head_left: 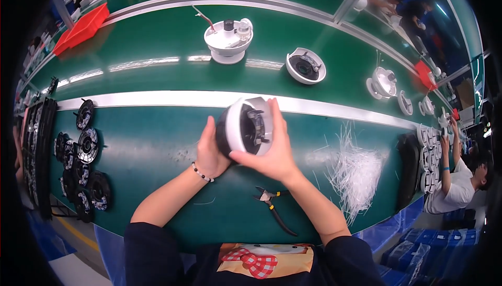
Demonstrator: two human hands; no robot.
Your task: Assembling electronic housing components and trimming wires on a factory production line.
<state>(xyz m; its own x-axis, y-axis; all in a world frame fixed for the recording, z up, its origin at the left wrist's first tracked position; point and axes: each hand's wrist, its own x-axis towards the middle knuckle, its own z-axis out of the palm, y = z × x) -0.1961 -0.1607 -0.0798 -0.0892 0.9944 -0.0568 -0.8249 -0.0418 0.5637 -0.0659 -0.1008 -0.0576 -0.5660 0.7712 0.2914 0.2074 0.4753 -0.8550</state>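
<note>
Between my two hands, above the bench, is a round white-and-black housing (pixel 239 128), tilted on its side so its open inside with dark clips faces right. My right hand (pixel 273 155) grips the white rim, its thumb along the lower edge and its fingers up the right side. My left hand (pixel 210 152), below a beaded bracelet, cups the black domed side; its thumb points up and its other fingers are partly hidden. Diagonal cutters (pixel 272 205) with black-and-yellow handles lie on the green bench beneath my right forearm.
Several black round parts with circuitry (pixel 88 144) lie at the left. A heap of clear plastic strips (pixel 356 168) is on the right. Beyond the white rail (pixel 183 98), a white assembly (pixel 228 40) and an open white shell (pixel 306 66) rest on a green surface. A co-worker (pixel 460 181) reaches in far right.
</note>
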